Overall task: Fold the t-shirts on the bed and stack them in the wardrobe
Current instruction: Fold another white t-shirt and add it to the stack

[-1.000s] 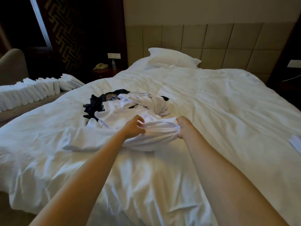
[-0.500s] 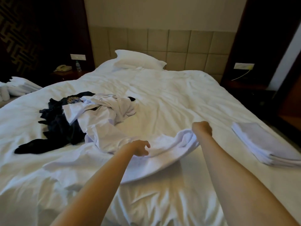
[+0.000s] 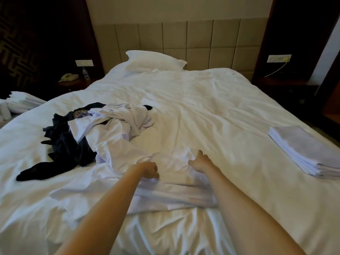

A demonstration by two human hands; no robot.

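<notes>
Two hands work one white t-shirt point(image 3: 165, 192) at six o'clock on the bed point(image 3: 211, 111). Left hand point(image 3: 150, 170) is curled shut, pinching fabric; right hand point(image 3: 200, 161) lies loosely spread, touching cloth without gripping. Uneven pulling could bunch the fold or drag in the heap point(image 3: 110, 129) at ten o'clock.

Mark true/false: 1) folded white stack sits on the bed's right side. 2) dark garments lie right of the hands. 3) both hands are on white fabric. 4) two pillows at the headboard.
1) True: the folded stack lies near the bed's right edge.
2) False: the dark garments lie left.
3) True: left hand and right hand rest on the white t-shirt.
4) False: one pillow shows.
</notes>
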